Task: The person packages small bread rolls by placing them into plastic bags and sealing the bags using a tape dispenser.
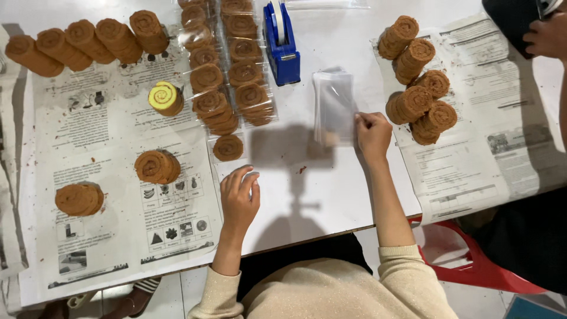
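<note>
The left hand rests on the white table with its fingers curled loosely over a small pale object, too hidden to identify, just below a single bagged spiral roll. To its right, the right hand is closed in a pinch on the lower right edge of a stack of clear plastic bags lying flat on the table.

The table is covered at both ends with newspaper sheets. At far left a row of brown spiral rolls lies along the top, with a yellow-topped roll and two loose stacks below. Two columns of wrapped rolls run down the middle, beside a blue tape dispenser. Right of the bags sits a pile of unwrapped rolls. Another person's hand shows at the top right corner.

The near table edge runs just in front of the forearms; bare tabletop lies between the two hands. A red plastic chair stands below at right.
</note>
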